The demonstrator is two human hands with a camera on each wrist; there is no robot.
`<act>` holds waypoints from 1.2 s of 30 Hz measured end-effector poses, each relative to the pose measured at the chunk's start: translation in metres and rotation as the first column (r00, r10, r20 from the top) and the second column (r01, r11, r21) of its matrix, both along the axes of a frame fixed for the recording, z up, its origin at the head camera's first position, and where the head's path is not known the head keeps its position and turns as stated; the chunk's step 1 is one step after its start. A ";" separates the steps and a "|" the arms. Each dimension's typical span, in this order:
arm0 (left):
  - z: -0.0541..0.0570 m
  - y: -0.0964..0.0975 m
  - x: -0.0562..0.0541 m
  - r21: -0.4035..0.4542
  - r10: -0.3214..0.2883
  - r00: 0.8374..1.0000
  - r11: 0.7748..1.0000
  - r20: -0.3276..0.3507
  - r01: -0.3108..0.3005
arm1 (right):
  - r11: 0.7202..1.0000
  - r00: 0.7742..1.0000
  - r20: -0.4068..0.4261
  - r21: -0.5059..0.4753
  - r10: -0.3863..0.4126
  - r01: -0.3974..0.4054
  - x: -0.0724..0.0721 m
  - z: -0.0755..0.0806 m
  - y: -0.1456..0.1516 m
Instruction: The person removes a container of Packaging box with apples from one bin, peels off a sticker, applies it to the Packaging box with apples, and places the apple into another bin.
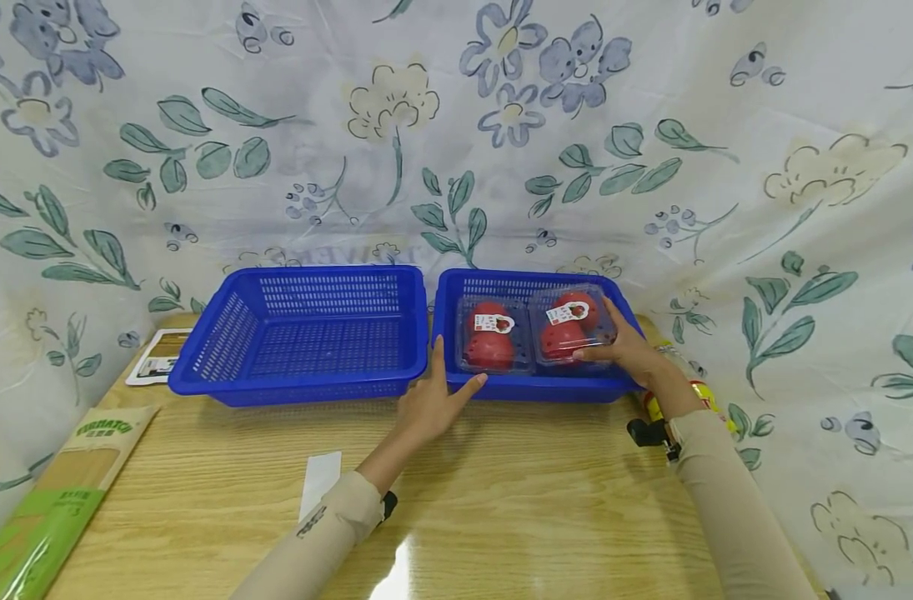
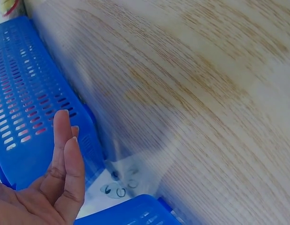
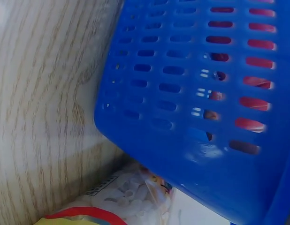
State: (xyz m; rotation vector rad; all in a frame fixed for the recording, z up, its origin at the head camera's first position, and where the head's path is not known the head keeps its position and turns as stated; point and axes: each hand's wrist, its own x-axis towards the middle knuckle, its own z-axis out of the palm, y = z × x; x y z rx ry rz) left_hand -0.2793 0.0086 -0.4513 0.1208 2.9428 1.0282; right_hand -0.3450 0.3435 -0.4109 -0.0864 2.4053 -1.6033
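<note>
Inside the right blue basket [image 1: 531,388] are two clear plastic boxes of round red fruit with white labels. My right hand [image 1: 636,354] grips the right box [image 1: 574,323] at its right side, thumb over the near corner and fingers at the far edge. That box sits slightly tilted beside the left box [image 1: 490,335]. My left hand [image 1: 428,404] is at the basket's near left corner, fingers extended and thumb spread, holding nothing. In the left wrist view, its straight fingers [image 2: 72,173] overlap the basket's slotted wall. The basket wall hides the right hand in the right wrist view.
Left of it stands a second blue basket [image 1: 298,392] with nothing inside. A green and tan noodle package [image 1: 58,500], a white-edged packet [image 1: 156,358] and a white paper strip [image 1: 321,483] lie on the wooden table. A yellow and red bag [image 3: 126,197] lies right of the baskets, before a floral curtain.
</note>
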 end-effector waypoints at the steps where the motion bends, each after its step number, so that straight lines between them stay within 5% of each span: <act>1: 0.000 0.000 0.000 0.000 0.000 1.000 1.000 0.000 0.000 | 1.000 1.000 0.006 -0.001 0.000 0.000 0.000 -0.001 0.000; 17: 0.001 -0.002 0.006 0.036 -0.018 1.000 0.999 0.019 0.018 | 0.998 0.996 0.074 0.006 0.057 -0.058 -0.003 -0.006 -0.005; 31: 0.002 0.000 0.004 0.018 -0.042 0.999 0.999 0.017 0.042 | 0.982 0.995 0.098 0.185 0.004 -0.022 0.000 -0.006 -0.006; 36: 0.003 -0.005 0.000 0.034 -0.051 0.998 0.998 0.029 0.050 | 0.960 0.999 0.048 0.280 0.003 -0.016 0.000 -0.001 -0.015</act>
